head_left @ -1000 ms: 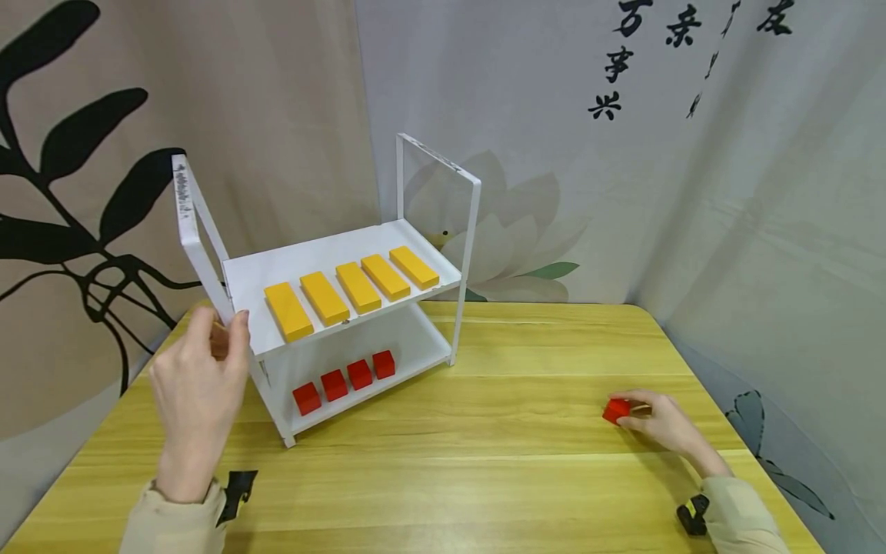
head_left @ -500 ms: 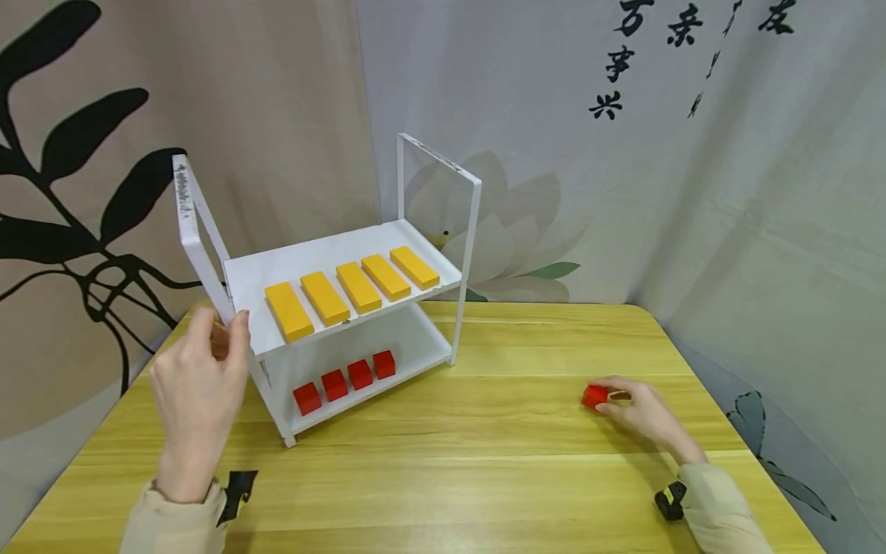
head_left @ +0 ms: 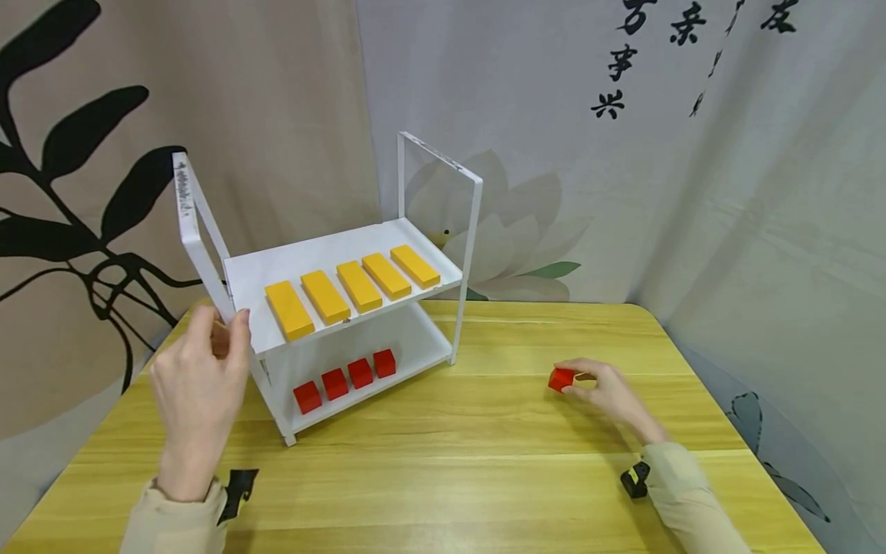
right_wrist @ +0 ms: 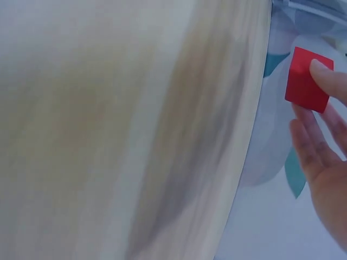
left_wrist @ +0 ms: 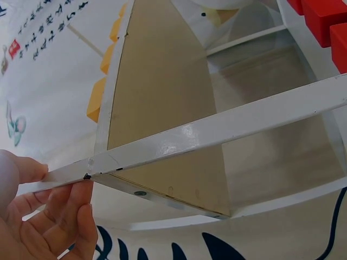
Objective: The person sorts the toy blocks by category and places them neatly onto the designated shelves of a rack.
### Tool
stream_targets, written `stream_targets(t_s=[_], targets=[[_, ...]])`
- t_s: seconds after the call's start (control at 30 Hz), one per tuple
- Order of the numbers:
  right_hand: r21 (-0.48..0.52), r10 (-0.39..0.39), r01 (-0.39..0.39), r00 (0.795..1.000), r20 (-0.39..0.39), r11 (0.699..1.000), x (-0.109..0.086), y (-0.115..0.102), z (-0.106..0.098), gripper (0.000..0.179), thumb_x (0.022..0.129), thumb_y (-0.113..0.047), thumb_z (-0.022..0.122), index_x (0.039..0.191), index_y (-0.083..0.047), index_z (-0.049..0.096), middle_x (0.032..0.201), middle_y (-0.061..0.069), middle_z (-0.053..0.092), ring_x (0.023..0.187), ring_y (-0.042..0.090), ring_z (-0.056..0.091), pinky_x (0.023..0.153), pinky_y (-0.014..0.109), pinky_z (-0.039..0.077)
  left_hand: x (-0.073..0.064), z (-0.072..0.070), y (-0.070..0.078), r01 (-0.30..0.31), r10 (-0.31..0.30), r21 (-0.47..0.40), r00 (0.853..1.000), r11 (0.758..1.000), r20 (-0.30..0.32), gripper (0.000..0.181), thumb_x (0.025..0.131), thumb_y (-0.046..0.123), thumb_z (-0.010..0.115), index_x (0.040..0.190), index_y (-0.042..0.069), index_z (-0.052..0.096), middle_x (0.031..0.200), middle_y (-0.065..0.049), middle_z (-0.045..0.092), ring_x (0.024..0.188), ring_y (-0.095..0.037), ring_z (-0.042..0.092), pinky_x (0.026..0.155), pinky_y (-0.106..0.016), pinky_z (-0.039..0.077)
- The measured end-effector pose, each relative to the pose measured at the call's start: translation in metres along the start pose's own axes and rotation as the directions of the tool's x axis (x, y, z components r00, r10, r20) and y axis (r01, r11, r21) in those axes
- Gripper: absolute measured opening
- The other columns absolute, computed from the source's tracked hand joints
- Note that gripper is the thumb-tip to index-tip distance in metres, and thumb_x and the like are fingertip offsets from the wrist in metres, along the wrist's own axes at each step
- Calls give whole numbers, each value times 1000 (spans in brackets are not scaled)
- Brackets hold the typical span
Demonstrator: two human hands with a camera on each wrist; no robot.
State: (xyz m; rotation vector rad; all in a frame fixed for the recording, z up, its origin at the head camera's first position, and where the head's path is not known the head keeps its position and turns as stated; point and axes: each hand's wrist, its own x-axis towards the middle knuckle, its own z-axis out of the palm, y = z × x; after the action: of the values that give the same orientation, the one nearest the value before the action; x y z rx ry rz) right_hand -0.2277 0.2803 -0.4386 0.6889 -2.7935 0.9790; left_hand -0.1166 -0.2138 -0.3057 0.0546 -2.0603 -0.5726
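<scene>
A white two-tier shelf rack [head_left: 325,250] stands at the left of the table, turned at an angle. My left hand [head_left: 204,392] pinches its front left upright between thumb and fingers; the left wrist view shows the thumb on one side of the white bar [left_wrist: 217,124]. Out to the right, my right hand [head_left: 612,396] pinches a red cube [head_left: 561,379] above the table. In the right wrist view the cube [right_wrist: 309,79] sits between thumb and fingertips. Several yellow blocks [head_left: 359,286] lie in a row on the upper tier. Several red cubes [head_left: 334,384] line the lower tier.
The wooden table [head_left: 443,477] reaches back to a printed curtain [head_left: 512,115] with dark leaves and characters. A black wrist strap piece [head_left: 238,492] hangs by the left sleeve, and a similar black piece [head_left: 634,480] by the right sleeve.
My right hand has travelled left and slightly away across the table with the red cube, toward the rack. The left hand, the rack and its blocks stay where they were.
</scene>
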Motion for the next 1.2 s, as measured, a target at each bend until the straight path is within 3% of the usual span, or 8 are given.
stream_targets(t_s=[0.57, 1.2], targets=[[76, -150, 155, 986, -69, 985, 53, -51, 44, 37, 78, -8, 75, 114, -7, 68, 116, 14, 68, 100, 30, 66, 84, 46, 53, 1, 0, 0, 7, -7, 9, 1000, 1000, 9, 30, 93, 19, 58, 76, -5, 53, 61, -25, 62, 46, -36, 54, 46, -17, 28], [239, -197, 216, 975, -101, 947, 89, -94, 95, 33, 79, -3, 73, 112, -3, 69, 120, 16, 67, 105, 31, 66, 84, 42, 54, 0, 1, -2, 5, -5, 13, 1000, 1000, 12, 30, 93, 19, 58, 76, -5, 53, 61, -24, 62, 45, -35, 53, 45, -18, 28]])
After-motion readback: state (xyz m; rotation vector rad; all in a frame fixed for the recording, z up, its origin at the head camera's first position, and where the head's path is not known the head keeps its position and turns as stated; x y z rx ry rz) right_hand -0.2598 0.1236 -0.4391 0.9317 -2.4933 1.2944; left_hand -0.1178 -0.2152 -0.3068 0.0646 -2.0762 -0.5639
